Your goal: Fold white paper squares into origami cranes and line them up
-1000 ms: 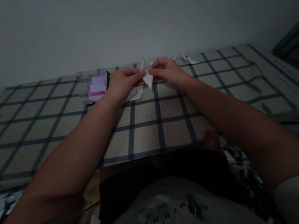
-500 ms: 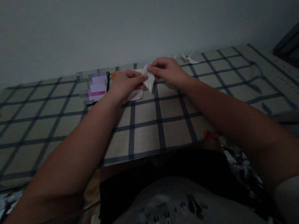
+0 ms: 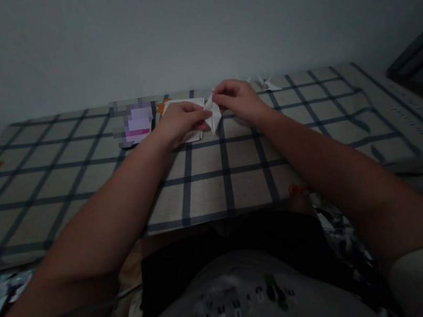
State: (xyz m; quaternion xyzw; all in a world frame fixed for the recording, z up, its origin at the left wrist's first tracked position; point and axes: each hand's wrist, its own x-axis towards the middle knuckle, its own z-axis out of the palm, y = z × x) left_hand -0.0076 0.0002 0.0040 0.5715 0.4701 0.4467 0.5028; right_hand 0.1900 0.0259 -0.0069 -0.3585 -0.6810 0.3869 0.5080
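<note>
A small piece of folded white paper [image 3: 214, 118] is held up between my two hands over the table, one pointed end hanging down. My left hand [image 3: 182, 120] pinches its left side between thumb and fingers. On the upper right, my right hand [image 3: 238, 99] grips a narrow tip of the same folded paper. Below and behind my left hand lies a stack of white paper sheets [image 3: 194, 136], partly covered by that hand. Beyond my right hand, folded paper cranes [image 3: 270, 85] rest near the wall, some of them partly hidden.
A phone [image 3: 138, 123] with a lit, partly blurred screen lies left of the paper stack. The table wears a checked cloth [image 3: 208, 190] with orange animal prints. A pale wall [image 3: 192, 29] rises directly behind it. A dark slatted object [image 3: 418, 51] stands at the right.
The folded paper has shifted slightly to the right and turned, showing more of its right face. My left hand has moved a little right; my right hand has stayed nearly in place.
</note>
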